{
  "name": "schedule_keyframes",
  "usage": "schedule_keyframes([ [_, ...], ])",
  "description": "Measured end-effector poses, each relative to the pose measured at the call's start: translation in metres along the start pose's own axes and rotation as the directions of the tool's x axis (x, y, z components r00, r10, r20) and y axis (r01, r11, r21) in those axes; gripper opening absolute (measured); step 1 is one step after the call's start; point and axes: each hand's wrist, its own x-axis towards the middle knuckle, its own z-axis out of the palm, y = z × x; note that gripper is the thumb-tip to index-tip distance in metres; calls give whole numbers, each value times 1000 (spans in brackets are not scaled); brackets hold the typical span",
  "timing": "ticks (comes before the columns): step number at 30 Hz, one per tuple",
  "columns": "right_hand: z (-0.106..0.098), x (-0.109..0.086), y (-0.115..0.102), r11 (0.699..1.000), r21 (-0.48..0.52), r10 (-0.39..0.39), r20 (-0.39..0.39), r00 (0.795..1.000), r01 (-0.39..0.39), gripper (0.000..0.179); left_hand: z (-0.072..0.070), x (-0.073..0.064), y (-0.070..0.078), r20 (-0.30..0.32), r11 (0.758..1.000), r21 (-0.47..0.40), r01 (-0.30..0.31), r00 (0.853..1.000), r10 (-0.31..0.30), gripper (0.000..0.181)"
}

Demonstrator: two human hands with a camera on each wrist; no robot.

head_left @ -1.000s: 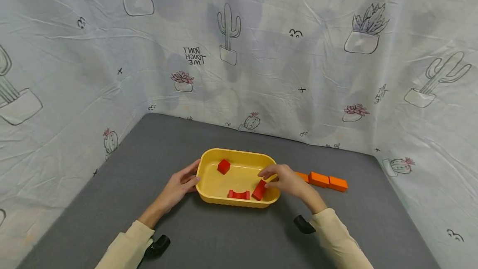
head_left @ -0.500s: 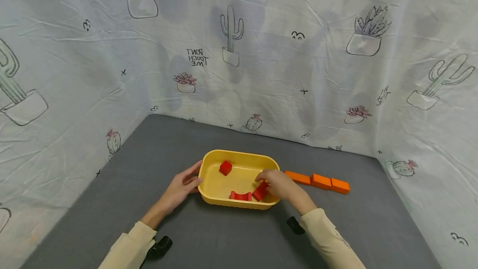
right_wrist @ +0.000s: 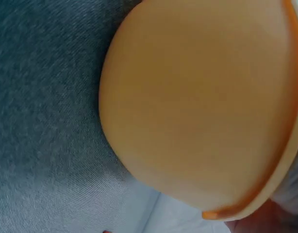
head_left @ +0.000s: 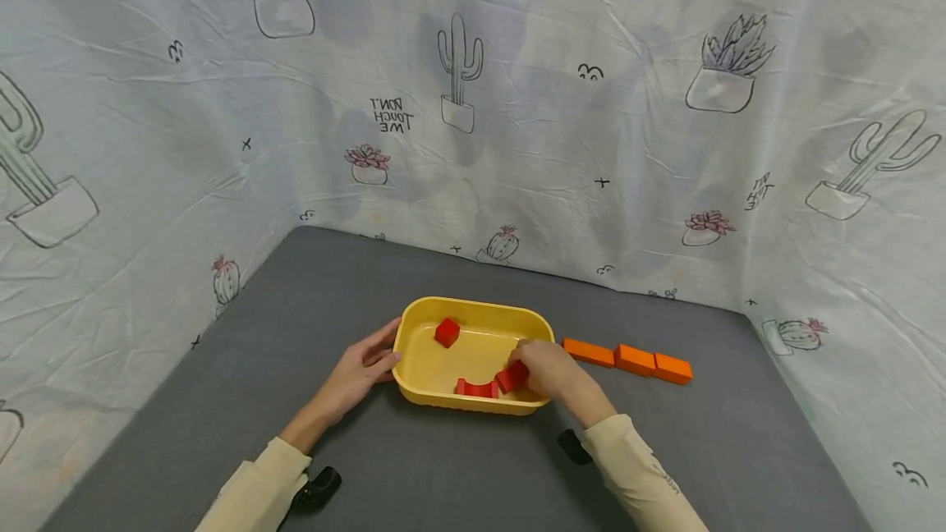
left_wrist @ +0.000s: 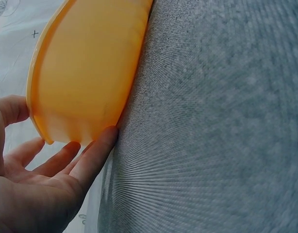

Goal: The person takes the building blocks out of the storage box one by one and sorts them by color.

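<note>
A yellow plastic bin [head_left: 443, 402] stands on the grey table between my hands. My left hand [head_left: 360, 364] touches its left end; in the left wrist view the fingers [left_wrist: 93, 162] rest against the outer wall, thumb near the rim. Reaching over the right end, my right hand [head_left: 548, 369] pinches a red rectangular block [head_left: 512, 377] inside the bin, fingertips partly hidden. Beside that block lies a red notched arch block [head_left: 476, 389]. A red cube [head_left: 447, 332] sits near the bin's back left. The bin's outside [right_wrist: 197, 97] fills much of the right wrist view.
Several orange blocks [head_left: 634, 360] lie in a row on the table, right of the bin. The grey tabletop [head_left: 443, 474] runs back to a white cactus-print curtain [head_left: 532, 138] hanging behind and at both sides. Black straps with cameras hang at both wrists.
My right hand has lowered into the bin and moved slightly left, taking hold of the red rectangular block, which has turned. The left hand stays at the bin's end.
</note>
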Motion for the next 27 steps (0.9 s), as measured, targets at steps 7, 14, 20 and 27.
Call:
schedule_keyframes([
  [7, -2, -2, 9, 983, 152, -89, -76, 993, 100, 24, 0, 1, -1, -11, 1000, 6, 1, 1000, -1, 60],
  [14, -7, -5, 13, 970, 224, -76, -73, 994, 91, 27, 0, 1, -1, 0, 1000, -6, -13, 1000, 13, 61],
  [20, -11, -10, 14, 958, 274, -59, -94, 994, 83, 30, 0, 1, 0, -5, 1000, -12, -5, 1000, 5, 60],
  [27, -14, -19, 17, 935, 338, -64, -138, 988, 107, 30, 0, 1, 0, -4, 1000, -6, 3, 1000, -3, 61],
])
